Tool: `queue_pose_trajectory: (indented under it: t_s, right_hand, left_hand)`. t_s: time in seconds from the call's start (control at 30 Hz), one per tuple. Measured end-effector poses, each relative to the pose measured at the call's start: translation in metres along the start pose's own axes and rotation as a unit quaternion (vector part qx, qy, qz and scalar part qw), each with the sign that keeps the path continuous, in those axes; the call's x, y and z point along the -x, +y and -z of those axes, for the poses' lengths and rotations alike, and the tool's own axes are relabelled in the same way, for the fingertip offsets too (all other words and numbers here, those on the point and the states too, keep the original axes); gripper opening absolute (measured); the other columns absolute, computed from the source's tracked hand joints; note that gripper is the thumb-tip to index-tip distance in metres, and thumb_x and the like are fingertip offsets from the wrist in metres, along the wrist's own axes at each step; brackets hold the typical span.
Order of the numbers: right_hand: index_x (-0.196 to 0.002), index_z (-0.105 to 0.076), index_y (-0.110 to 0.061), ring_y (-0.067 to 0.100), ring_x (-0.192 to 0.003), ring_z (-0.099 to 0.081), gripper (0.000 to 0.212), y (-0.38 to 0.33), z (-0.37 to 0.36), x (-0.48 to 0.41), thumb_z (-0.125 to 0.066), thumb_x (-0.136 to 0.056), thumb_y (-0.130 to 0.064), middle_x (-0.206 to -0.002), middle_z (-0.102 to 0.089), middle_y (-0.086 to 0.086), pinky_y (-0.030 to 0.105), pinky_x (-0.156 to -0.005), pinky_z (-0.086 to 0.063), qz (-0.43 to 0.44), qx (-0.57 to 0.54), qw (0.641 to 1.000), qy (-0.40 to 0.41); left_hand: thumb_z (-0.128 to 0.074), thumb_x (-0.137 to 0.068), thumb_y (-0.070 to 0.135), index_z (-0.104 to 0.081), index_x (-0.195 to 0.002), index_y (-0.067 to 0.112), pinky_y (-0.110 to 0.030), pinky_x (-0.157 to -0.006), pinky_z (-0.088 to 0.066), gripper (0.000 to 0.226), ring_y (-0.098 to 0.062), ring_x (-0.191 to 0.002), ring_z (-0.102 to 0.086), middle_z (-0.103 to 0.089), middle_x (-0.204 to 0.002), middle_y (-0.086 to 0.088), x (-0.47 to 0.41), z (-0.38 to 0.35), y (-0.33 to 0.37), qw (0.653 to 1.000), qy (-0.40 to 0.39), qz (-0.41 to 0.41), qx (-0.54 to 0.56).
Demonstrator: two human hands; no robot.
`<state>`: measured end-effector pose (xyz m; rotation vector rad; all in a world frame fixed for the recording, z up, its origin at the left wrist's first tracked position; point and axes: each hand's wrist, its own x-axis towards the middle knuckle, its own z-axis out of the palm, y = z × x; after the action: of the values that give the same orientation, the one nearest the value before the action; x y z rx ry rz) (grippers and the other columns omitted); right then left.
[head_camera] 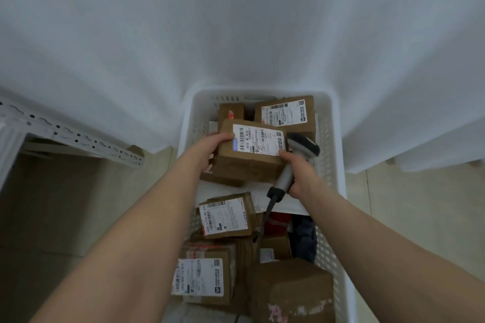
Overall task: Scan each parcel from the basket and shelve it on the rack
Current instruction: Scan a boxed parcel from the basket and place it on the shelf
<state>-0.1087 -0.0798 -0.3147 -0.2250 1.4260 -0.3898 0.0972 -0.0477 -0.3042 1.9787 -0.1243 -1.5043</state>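
A brown cardboard parcel [249, 157] with a white shipping label on top is held above the white plastic basket [331, 155]. My left hand [212, 151] grips its left side, thumb on the top edge. My right hand [301, 174] grips the handle of a grey barcode scanner [301, 151], whose head points at the label from the right; a blue light patch shows on the label's left end. The index finger touches the parcel's right edge. The basket holds several more labelled cardboard parcels [227, 216].
The corner of a white perforated metal rack [68, 136] stands at the left. A white curtain [236, 21] hangs behind the basket. The scanner's black cable [266, 214] trails down over the parcels. Beige tiled floor lies on both sides.
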Motion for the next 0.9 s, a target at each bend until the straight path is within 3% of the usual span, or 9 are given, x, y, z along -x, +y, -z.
queue_pose_trajectory:
  t_s: [0.17, 0.3, 0.37, 0.43, 0.5, 0.63, 0.73, 0.8, 0.9]
  right_hand:
    - [-0.119, -0.057, -0.012, 0.031, -0.097, -0.064, 0.034, -0.019, -0.010, 0.078, -0.070, -0.088, -0.015, -0.110, -0.067, 0.013, 0.046, -0.076, -0.056, -0.007, -0.057, 0.998, 0.000]
    - [-0.105, -0.063, -0.015, 0.025, -0.086, -0.064, 0.017, -0.041, -0.019, 0.154, -0.068, -0.089, -0.016, -0.097, -0.070, 0.008, 0.041, -0.069, -0.054, 0.019, -0.010, 1.000, -0.014]
    - [-0.096, -0.062, -0.014, 0.021, -0.073, -0.068, 0.007, -0.055, -0.025, 0.196, -0.067, -0.090, -0.014, -0.080, -0.073, 0.004, 0.038, -0.063, -0.054, 0.047, 0.007, 0.999, -0.014]
    - [-0.109, -0.060, -0.008, 0.024, -0.083, -0.071, 0.022, -0.071, -0.030, 0.237, -0.068, -0.089, -0.011, -0.093, -0.075, 0.007, 0.043, -0.075, -0.058, 0.075, 0.012, 0.997, -0.017]
    - [-0.117, -0.060, -0.006, 0.028, -0.097, -0.070, 0.032, -0.085, -0.032, 0.279, -0.070, -0.087, -0.009, -0.108, -0.072, 0.012, 0.048, -0.090, -0.055, 0.091, 0.011, 0.995, -0.032]
    - [-0.103, -0.064, -0.014, 0.023, -0.076, -0.072, 0.021, -0.100, -0.024, 0.354, -0.073, -0.084, -0.012, -0.090, -0.076, 0.006, 0.040, -0.070, -0.057, 0.098, 0.017, 0.989, -0.108]
    - [-0.101, -0.063, -0.011, 0.024, -0.074, -0.073, 0.021, -0.104, -0.021, 0.399, -0.073, -0.083, -0.010, -0.088, -0.076, 0.008, 0.038, -0.069, -0.059, 0.098, 0.003, 0.985, -0.142]
    - [-0.097, -0.062, -0.008, 0.023, -0.069, -0.074, 0.016, -0.105, -0.024, 0.426, -0.071, -0.084, -0.006, -0.083, -0.076, 0.009, 0.034, -0.058, -0.059, 0.102, -0.017, 0.984, -0.142]
    - [-0.097, -0.060, -0.007, 0.020, -0.063, -0.073, 0.016, -0.105, -0.028, 0.458, -0.069, -0.084, -0.003, -0.075, -0.075, 0.008, 0.029, -0.052, -0.056, 0.124, -0.024, 0.985, -0.121]
  left_hand:
    - [-0.076, -0.076, 0.030, -0.045, -0.134, 0.034, -0.032, -0.048, -0.053, 0.066, -0.018, -0.059, -0.071, -0.071, -0.095, -0.007, 0.077, 0.010, 0.049, 0.997, -0.068, -0.018, 0.010]
    - [-0.072, -0.077, 0.027, -0.045, -0.135, 0.022, -0.023, -0.048, -0.049, 0.064, -0.017, -0.068, -0.066, -0.065, -0.105, -0.007, 0.150, 0.026, 0.099, 0.994, -0.003, -0.081, -0.066]
    - [-0.068, -0.077, 0.026, -0.057, -0.120, 0.021, -0.019, -0.049, -0.046, 0.044, -0.014, -0.064, -0.063, -0.068, -0.095, -0.004, 0.191, 0.037, 0.126, 0.990, 0.007, -0.097, -0.105]
    - [-0.063, -0.079, 0.023, -0.065, -0.095, 0.020, -0.015, -0.043, -0.044, 0.016, -0.010, -0.049, -0.061, -0.067, -0.071, 0.000, 0.233, 0.048, 0.151, 0.987, -0.009, -0.096, -0.125]
    - [-0.062, -0.080, 0.025, -0.063, -0.086, 0.020, -0.016, -0.046, -0.044, 0.008, -0.011, -0.051, -0.059, -0.064, -0.065, 0.003, 0.278, 0.058, 0.176, 0.984, -0.018, -0.087, -0.154]
    - [-0.060, -0.083, 0.030, -0.061, -0.084, 0.021, -0.019, -0.056, -0.049, 0.008, -0.010, -0.057, -0.059, -0.065, -0.059, 0.005, 0.356, 0.080, 0.214, 0.977, -0.035, -0.085, -0.192]
    - [-0.062, -0.083, 0.030, -0.061, -0.087, 0.019, -0.023, -0.064, -0.051, 0.012, -0.015, -0.066, -0.061, -0.067, -0.073, 0.000, 0.405, 0.085, 0.234, 0.979, -0.027, -0.115, -0.169]
    - [-0.064, -0.083, 0.030, -0.063, -0.092, 0.019, -0.021, -0.063, -0.049, 0.014, -0.016, -0.072, -0.059, -0.065, -0.082, -0.003, 0.429, 0.081, 0.239, 0.977, 0.004, -0.171, -0.125]
    - [-0.073, -0.064, 0.039, -0.051, -0.130, 0.018, -0.029, -0.082, -0.050, 0.073, -0.022, -0.102, -0.058, -0.057, -0.118, -0.006, 0.458, 0.073, 0.236, 0.965, 0.047, -0.254, -0.045]
